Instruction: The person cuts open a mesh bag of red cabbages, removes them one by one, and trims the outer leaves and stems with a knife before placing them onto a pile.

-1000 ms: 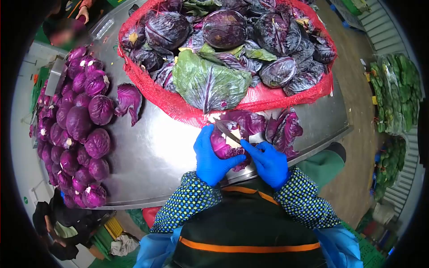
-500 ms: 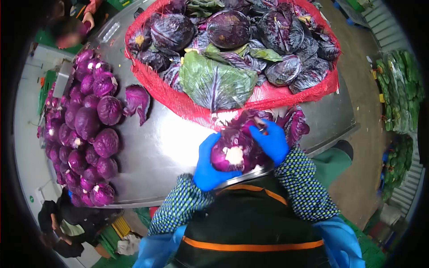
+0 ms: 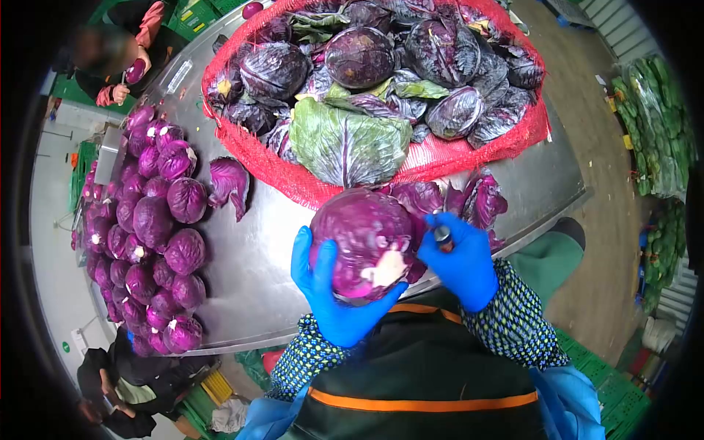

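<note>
In the head view, a purple cabbage (image 3: pixel 359 238) with a pale cut stem rests in my left hand (image 3: pixel 341 297), whose fingers and thumb spread around its left side and underside. My right hand (image 3: pixel 463 262), also in a blue glove, is closed around a small knife (image 3: pixel 443 238). Only the rounded end of its handle shows clearly; the blade cannot be made out. Stripped purple leaves (image 3: pixel 480 202) lie on the table just beyond my right hand. A large green leaf (image 3: pixel 350 143) hangs over the near edge of the red net sack, behind the cabbage.
The red net sack (image 3: pixel 282 180) full of untrimmed cabbages fills the back of the metal table (image 3: pixel 246 301). Trimmed cabbages (image 3: pixel 152 222) are heaped at the left, with a loose leaf (image 3: pixel 229 183) beside them. Another person (image 3: pixel 143 55) handles a cabbage at the upper left.
The cabbage has come up closer to the camera, and my left hand has shifted to its left side. My right hand has drawn back slightly, away from the leaves.
</note>
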`<state>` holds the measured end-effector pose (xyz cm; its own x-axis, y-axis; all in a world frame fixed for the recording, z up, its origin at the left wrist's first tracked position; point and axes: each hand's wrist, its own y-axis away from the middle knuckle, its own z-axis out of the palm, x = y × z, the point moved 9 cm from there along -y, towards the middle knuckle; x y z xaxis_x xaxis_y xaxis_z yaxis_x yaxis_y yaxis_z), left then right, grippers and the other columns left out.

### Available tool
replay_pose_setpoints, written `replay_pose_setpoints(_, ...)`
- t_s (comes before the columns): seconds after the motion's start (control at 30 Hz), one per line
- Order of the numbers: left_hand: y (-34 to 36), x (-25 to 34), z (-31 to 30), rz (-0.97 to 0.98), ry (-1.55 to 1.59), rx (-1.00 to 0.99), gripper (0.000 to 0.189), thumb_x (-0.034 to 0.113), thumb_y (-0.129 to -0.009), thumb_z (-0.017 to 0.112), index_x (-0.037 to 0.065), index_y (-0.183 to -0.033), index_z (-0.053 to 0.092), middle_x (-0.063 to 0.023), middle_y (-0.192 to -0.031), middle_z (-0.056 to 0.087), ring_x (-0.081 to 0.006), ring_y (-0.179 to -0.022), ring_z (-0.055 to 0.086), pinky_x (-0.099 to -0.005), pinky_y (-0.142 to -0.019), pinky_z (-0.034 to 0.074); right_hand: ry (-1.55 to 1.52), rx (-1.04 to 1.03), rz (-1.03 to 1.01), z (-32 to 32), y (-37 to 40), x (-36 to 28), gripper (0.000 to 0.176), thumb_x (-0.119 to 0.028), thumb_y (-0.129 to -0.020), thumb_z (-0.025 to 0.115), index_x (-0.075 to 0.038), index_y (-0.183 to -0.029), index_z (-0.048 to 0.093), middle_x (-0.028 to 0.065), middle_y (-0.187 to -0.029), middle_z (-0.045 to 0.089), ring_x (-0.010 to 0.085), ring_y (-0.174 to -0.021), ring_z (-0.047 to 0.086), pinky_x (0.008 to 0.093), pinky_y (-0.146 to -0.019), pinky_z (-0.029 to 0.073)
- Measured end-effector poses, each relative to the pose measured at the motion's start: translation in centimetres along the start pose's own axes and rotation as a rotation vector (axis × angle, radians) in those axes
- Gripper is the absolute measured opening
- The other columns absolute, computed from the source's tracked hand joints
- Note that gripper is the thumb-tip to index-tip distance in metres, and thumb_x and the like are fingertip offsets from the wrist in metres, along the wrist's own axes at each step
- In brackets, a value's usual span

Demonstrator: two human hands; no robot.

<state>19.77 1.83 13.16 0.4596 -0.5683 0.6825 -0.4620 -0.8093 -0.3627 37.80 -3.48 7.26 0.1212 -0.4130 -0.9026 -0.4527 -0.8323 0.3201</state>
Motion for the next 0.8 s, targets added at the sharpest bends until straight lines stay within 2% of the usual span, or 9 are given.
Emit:
replay_pose_setpoints(0.03,0.1,-0.8,0.0,-0.066,0.056,-0.002,0.110,0.023,-0.052,0.089,0.007,-0.138,0.023,-0.0230,-0.138,0.021,-0.0377,-0.126,0.031,-0.0482,-0.102,0.032,0.043,0.111,-0.167,-1.1,-0.9,0.9,0.029,-0.011,-0.079,0.064,0.001,-0.104,0.059,0.0053,-0.071,0.061,0.0085,-0.062,0.058,0.0243,-0.056,0.048)
replay_pose_setpoints(0.17,4.3,-7.2,4.3,-0.868,1.266,-0.018,0.095,0.044,-0.073,0.071,0.012,-0.143,0.016,-0.0175,-0.143,0.028,-0.0370,-0.129,0.033,-0.0516,-0.104,0.032,-0.520,-0.077,0.304,-1.4,-2.8,5.7,0.014,-0.011,-0.081,0.060,-0.002,-0.091,0.056,0.0005,-0.062,0.052,0.0092,-0.051,0.051,0.0231,-0.046,0.042)
replay_pose_setpoints(0.37,6.0,-5.9,8.2,-1.078,2.207,0.024,0.081,0.063,-0.081,0.049,0.020,-0.144,0.018,-0.0174,-0.146,0.022,-0.0389,-0.132,0.026,-0.0634,-0.103,0.025,-0.431,0.192,0.206,-4.4,-5.5,7.4,0.013,-0.004,-0.081,0.055,-0.002,-0.094,0.055,0.0040,-0.064,0.054,0.0104,-0.048,0.050,0.0219,-0.044,0.041)
replay_pose_setpoints(0.43,5.5,-6.4,7.6,-0.966,2.210,0.007,0.073,0.055,-0.086,0.047,0.018,-0.143,0.019,-0.0172,-0.146,0.023,-0.0380,-0.132,0.026,-0.0608,-0.104,0.026,-0.335,0.293,-0.043,-5.6,-4.8,3.8,0.033,-0.006,-0.080,0.063,-0.002,-0.112,0.055,0.0073,-0.085,0.058,0.0131,-0.069,0.057,0.0259,-0.059,0.048)
replay_pose_setpoints(0.5,6.0,-8.4,6.2,-0.880,1.705,-0.017,0.071,0.047,-0.088,0.051,0.014,-0.143,0.019,-0.0175,-0.145,0.025,-0.0371,-0.132,0.027,-0.0583,-0.105,0.027,0.018,0.179,-0.551,-2.7,-1.8,-3.6,0.053,-0.012,-0.077,0.070,-0.008,-0.126,0.051,0.0081,-0.107,0.053,0.0180,-0.093,0.054,0.0328,-0.079,0.048)
replay_pose_setpoints(0.57,5.5,-8.5,5.3,-0.819,1.610,0.001,0.071,0.040,-0.087,0.054,0.011,-0.142,0.019,-0.0177,-0.143,0.028,-0.0364,-0.131,0.030,-0.0562,-0.105,0.029,0.156,-0.165,-0.682,2.0,0.6,-8.4,0.050,-0.016,-0.073,0.075,-0.013,-0.119,0.056,0.0086,-0.109,0.049,0.0223,-0.102,0.049,0.0377,-0.090,0.042)
replay_pose_setpoints(0.67,3.5,-8.4,3.3,-0.610,1.396,0.069,0.070,0.023,-0.086,0.059,0.008,-0.141,0.019,-0.0174,-0.137,0.036,-0.0338,-0.126,0.038,-0.0495,-0.102,0.038,0.145,-0.261,-0.615,3.6,0.2,-8.1,0.032,-0.017,-0.070,0.078,-0.010,-0.093,0.058,0.0063,-0.093,0.050,0.0212,-0.091,0.052,0.0345,-0.077,0.045)
replay_pose_setpoints(0.7,3.0,-8.0,3.0,-0.655,1.402,0.116,0.088,0.019,-0.078,0.067,0.011,-0.144,0.009,-0.0152,-0.140,0.031,-0.0316,-0.126,0.038,-0.0466,-0.104,0.035,0.148,-0.269,-0.618,3.4,0.1,-7.7,0.032,-0.017,-0.070,0.078,-0.010,-0.093,0.058,0.0063,-0.093,0.050,0.0212,-0.091,0.052,0.0345,-0.077,0.045)
replay_pose_setpoints(0.8,4.8,-9.4,3.6,-0.792,1.538,0.159,0.084,0.019,-0.079,0.067,0.011,-0.143,0.013,-0.0155,-0.139,0.032,-0.0324,-0.126,0.038,-0.0485,-0.104,0.035,-0.041,-0.387,-0.436,3.6,-0.3,-4.0,0.020,-0.013,-0.075,0.073,-0.007,-0.084,0.057,0.0032,-0.079,0.051,0.0134,-0.072,0.053,0.0268,-0.066,0.044)
